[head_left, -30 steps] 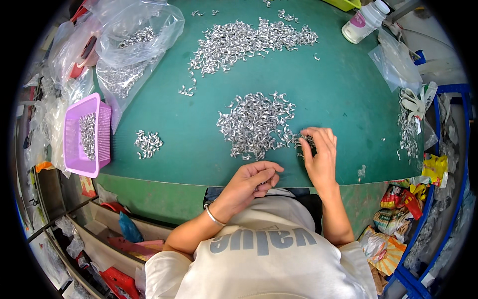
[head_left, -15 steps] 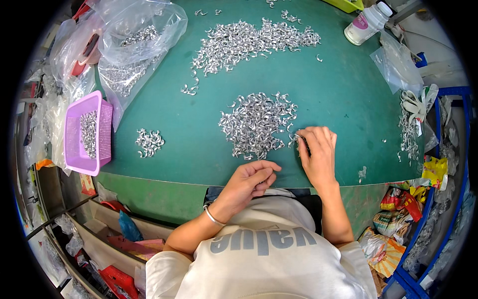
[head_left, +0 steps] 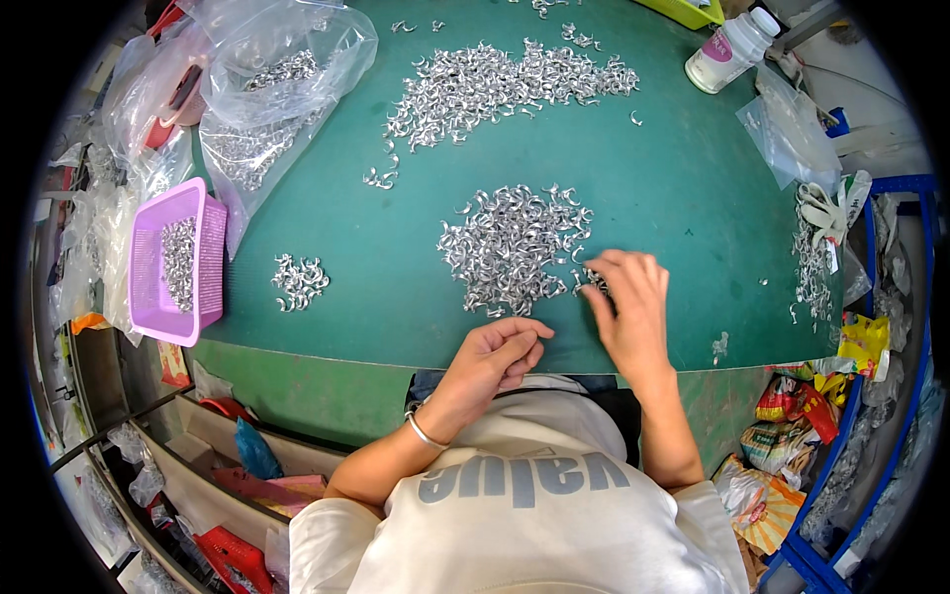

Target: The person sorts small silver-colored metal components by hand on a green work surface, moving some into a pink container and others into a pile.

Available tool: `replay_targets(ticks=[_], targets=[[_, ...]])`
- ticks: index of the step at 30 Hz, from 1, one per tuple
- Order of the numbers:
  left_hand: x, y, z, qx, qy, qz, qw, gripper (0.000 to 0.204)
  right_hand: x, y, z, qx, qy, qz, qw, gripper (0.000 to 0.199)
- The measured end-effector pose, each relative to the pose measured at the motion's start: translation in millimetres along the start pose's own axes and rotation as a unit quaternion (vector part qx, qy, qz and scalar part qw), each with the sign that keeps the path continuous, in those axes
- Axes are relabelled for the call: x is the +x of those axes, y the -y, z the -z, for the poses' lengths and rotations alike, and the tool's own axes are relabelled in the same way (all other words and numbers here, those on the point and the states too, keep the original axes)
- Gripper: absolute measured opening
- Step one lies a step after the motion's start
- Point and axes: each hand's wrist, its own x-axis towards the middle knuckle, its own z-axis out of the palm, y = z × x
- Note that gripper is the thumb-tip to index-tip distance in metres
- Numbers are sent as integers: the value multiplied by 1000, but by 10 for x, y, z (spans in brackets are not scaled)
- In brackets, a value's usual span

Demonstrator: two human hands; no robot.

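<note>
A pile of small curved silver metal pieces (head_left: 515, 247) lies on the green table in front of me. At its right edge my right hand (head_left: 635, 302) rests with thumb and fingers apart. A few more of the metal pieces (head_left: 597, 280) show between them on the tabletop. My left hand (head_left: 495, 361), near the table's front edge below the pile, is closed with curled fingers and the thumb against the index finger. Whatever it holds, if anything, is hidden. To the left sits a smaller heap of the same pieces (head_left: 299, 283).
A larger spread of pieces (head_left: 495, 89) covers the far middle of the table (head_left: 396, 247). On the left stand a purple basket (head_left: 213, 267) and a clear bag (head_left: 341, 45), both holding pieces. A white bottle (head_left: 727, 54) and a white glove (head_left: 821, 213) are on the right.
My right thumb has moved away from the fingers, so the pieces between them show more. The left hand has hardly moved.
</note>
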Motion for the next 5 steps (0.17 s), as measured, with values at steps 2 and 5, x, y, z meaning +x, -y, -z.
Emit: replay_targets(ticks=[2, 5], targets=[[1, -1, -7, 18, -6, -6, 1000, 17, 31, 95, -75, 1, 36, 36, 999, 29], [12, -22, -8, 37, -5, -14, 999, 18, -3, 79, -255, -2, 88, 58, 994, 35]])
